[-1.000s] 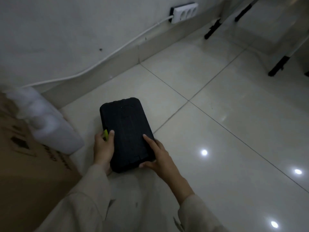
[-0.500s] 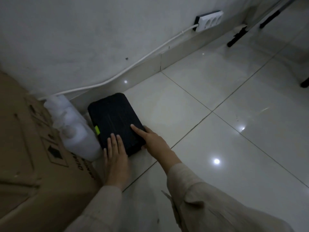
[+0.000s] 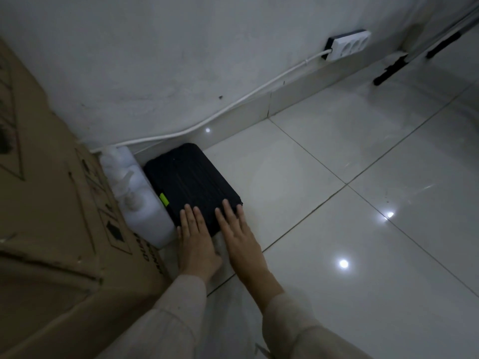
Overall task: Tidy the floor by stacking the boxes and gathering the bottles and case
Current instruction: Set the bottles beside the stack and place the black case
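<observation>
Black case (image 3: 191, 185) on floor, left hand (image 3: 197, 242) & right hand (image 3: 241, 237) flat on near end

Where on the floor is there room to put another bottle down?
The tiled floor right of the black case is bare out to the power strip. The corner is crowded: white bottles sit squeezed between the cardboard box and case, with both hands pressing the case's near edge.

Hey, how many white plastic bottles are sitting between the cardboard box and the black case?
2: near bottle by the case's green latch, far bottle behind it toward the wall. More may be hidden.
</observation>
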{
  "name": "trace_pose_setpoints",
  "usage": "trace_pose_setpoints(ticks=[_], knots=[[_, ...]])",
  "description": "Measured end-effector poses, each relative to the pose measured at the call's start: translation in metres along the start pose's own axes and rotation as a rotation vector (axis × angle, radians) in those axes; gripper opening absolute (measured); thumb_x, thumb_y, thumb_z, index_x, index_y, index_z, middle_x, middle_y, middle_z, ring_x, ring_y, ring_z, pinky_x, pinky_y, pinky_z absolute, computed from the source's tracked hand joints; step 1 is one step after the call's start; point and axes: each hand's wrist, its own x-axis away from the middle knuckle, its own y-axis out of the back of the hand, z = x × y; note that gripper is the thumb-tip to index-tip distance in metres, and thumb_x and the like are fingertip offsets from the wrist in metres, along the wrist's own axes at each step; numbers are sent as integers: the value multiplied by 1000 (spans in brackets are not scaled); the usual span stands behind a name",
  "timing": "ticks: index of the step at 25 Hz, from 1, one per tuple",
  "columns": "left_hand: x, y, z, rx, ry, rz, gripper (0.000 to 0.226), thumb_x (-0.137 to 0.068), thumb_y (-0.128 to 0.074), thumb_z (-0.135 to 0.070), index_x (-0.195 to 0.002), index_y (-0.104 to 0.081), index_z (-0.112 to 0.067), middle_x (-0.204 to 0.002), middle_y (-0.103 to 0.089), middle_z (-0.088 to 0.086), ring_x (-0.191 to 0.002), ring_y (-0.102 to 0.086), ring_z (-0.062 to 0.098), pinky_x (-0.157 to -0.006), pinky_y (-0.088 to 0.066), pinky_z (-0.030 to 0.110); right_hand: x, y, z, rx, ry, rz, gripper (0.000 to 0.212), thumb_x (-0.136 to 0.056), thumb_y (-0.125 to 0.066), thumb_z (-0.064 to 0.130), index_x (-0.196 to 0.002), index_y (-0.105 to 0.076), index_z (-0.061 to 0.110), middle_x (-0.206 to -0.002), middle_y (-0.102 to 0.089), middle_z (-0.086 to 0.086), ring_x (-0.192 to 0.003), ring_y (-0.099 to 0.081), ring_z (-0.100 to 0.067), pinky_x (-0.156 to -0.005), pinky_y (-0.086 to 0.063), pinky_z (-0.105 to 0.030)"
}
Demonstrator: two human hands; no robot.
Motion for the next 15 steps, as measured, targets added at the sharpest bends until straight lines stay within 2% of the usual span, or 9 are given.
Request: trace_pose_setpoints(ticks=[1,2,4,5,8,9,11,13,15], knots=[[0,1,0,-16,4,5,106,-83,-60,-27,-140,24,0,-152,28,18,-143,24,30,-116,9,39,2,-2,4,9,8,25,73,-80,-52,3,-144,-18,9,-154,-17,-12,-139,-18,-37,-99,-48,-45],[-2,0,0,-33,4,3,108,-82,-61,-30,-140,24,1,-152,28,19,-143,23,31,-116,8,40,2,-1,8,7,-4,44,76,-82,-56,6,-146,-14,9,-154,-7,-8,-140,-9,-35,-105,-42,-46],[-1,-2,-1,-76,-3,13,110,-82,-60,-38,-139,25,3,-152,27,22,-143,23,33,-117,6,41,1,7,13,4,-35,164,75,-91,-48,9,-148,2,13,-150,19,-1,-142,12,-26,-118,-20,-42],[0,-2,-1,-97,-8,24,111,-82,-60,-41,-139,25,4,-152,27,23,-142,22,33,-117,6,42,1,12,14,12,-58,218,74,-93,-43,8,-147,7,14,-150,24,1,-143,15,-23,-120,-13,-41],[-5,10,1,-115,3,101,104,-85,-56,-41,-141,21,3,-153,25,21,-144,19,33,-118,1,42,8,35,24,17,-98,362,71,-93,-38,0,-148,4,13,-158,14,-2,-146,7,-21,-119,-11,-42],[-4,21,2,-91,29,179,96,-88,-51,-40,-143,16,2,-155,21,20,-145,14,33,-119,-2,43,18,43,29,11,-110,415,69,-92,-36,-3,-148,1,12,-159,9,-3,-146,6,-21,-119,-12,-43],[7,43,-1,28,23,271,73,-93,-42,-36,-146,-7,-1,-157,1,19,-145,-5,35,-119,-14,45,44,63,37,-45,-119,449,66,-92,-32,-5,-148,-2,11,-159,3,-5,-146,3,-23,-119,-14,-43],[42,58,-8,184,-78,131,53,-94,-40,-24,-141,-29,-4,-153,-21,16,-140,-23,31,-115,-24,43,67,93,46,-88,-145,386,64,-92,-30,-6,-148,-4,10,-159,-1,-6,-147,1,-23,-119,-16,-42],[87,76,-15,363,-108,13,44,-94,-39,-14,-137,-39,-6,-147,-35,13,-133,-37,28,-111,-32,41,84,130,60,-139,-199,299,64,-91,-30,-9,-148,-9,11,-159,-6,-5,-147,-1,-21,-118,-18,-40]])
